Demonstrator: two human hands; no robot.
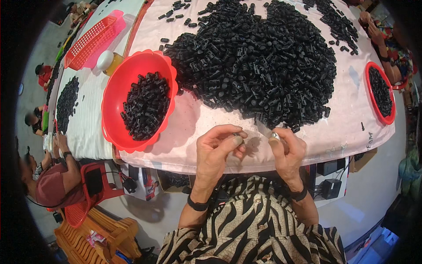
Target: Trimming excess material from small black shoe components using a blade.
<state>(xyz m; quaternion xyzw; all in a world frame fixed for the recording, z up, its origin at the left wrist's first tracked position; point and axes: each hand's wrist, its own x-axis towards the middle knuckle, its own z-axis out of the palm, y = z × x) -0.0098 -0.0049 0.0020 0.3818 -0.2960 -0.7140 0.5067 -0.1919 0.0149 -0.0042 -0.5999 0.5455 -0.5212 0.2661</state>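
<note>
We see a small black plastic piece [238, 135] pinched in the fingertips of the left hand [216, 152], its grip clamped on it just above the near edge of the worktop [193, 127]. The right hand [288, 152] sits beside it, grip closed on a small silvery part [275, 136]. Beyond the hands lies a big heap of black pieces [259, 61]. To the left stands a red scalloped bowl [115, 94] partly filled with them.
</note>
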